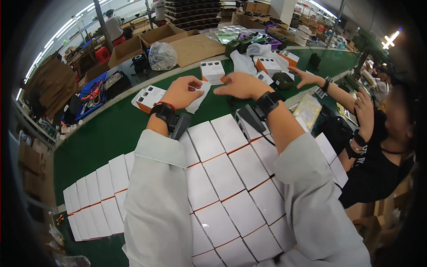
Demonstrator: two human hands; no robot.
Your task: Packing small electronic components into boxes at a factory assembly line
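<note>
My left hand [181, 92] is over the green belt, its fingers curled at the upper edge of a thin white sheet or bag [199, 99]. My right hand [243, 85] hovers to the right with its fingers bent toward the left hand. Nothing shows between its fingers and thumb, though its underside is hidden. Just beyond the hands stands a white and orange box [212, 71] with dark pictures on it. Another such box [150, 98] lies left of my left hand. Each wrist wears a black strap with a grey device.
Rows of white boxes [222, 178] fill the near side of the green belt [93, 153]. At right, a co-worker's hand [307, 78] reaches over the belt near dark green devices [283, 80] and white bags [243, 61]. A blue tray [92, 95] and cartons [126, 51] stand beyond.
</note>
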